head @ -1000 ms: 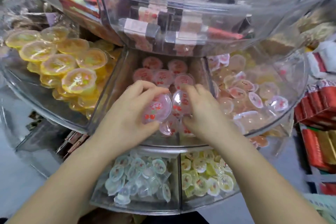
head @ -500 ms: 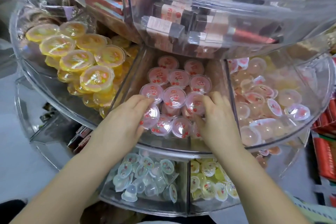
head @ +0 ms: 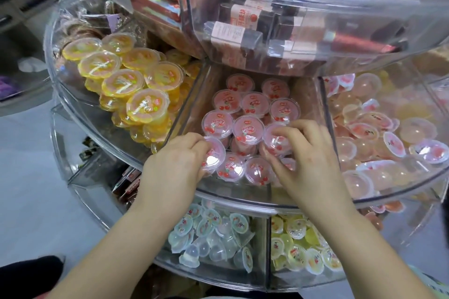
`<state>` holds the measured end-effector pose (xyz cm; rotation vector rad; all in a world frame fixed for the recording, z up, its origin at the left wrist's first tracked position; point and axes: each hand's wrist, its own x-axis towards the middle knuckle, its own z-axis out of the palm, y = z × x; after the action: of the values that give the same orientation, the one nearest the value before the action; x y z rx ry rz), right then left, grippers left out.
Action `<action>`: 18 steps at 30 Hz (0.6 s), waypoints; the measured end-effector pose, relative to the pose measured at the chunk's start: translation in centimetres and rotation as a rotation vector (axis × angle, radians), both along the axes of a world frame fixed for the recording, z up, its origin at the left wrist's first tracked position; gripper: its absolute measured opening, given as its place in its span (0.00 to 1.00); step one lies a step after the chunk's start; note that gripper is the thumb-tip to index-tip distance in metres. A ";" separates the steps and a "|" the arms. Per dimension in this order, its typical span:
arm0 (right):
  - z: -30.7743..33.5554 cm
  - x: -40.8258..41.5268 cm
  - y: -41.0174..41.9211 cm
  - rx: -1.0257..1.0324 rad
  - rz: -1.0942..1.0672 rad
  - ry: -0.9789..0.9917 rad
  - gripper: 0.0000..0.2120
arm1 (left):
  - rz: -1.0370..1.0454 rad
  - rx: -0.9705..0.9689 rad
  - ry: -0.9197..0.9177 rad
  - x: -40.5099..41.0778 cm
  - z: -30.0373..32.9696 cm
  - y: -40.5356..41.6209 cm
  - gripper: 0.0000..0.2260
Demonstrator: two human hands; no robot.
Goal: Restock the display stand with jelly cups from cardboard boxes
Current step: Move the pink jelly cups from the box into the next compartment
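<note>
Stage: arranging, by the look of it; both hands work inside the middle compartment [head: 194,104] of the clear display stand [head: 233,198].
Left hand [head: 175,165]: fingers curled round a cherry jelly cup [head: 215,154] at the front-left of the pile, lid tilted toward the camera.
Right hand [head: 308,160]: fingertips pinch the rim of a second cup [head: 275,138] at the front-right, lid roughly level.
Key relation: the neat rows of cups [head: 247,114] lie just beyond both hands, lids up. The open spots, as far as can be judged, are in the front row between the hands. Neither hand is plainly nearer.
Long axis: none to speak of; cups are round, so only lid-up matters.
Cup looks: small, clear plastic, pink jelly, film lid printed with red cherries.
Neighbours: yellow cups [head: 116,75] off beyond the left hand; pale dome cups [head: 379,138] off beyond the right.
Cardboard boxes: not in view.
</note>
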<state>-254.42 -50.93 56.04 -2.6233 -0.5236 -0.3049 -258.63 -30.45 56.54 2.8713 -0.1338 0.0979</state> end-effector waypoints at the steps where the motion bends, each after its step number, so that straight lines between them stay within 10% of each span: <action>1: 0.2 -0.2 0.3 0.055 0.046 -0.006 0.13 | -0.015 -0.003 -0.008 0.0 -0.1 0.2 0.19; 18: -1.7 0.4 5.2 0.091 0.235 0.295 0.14 | -0.182 0.056 -0.112 0.0 -0.1 1.8 0.09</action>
<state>-254.00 -45.73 54.37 -2.4286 -0.6877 0.1277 -258.60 -28.64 56.43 2.8930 -0.4245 0.2226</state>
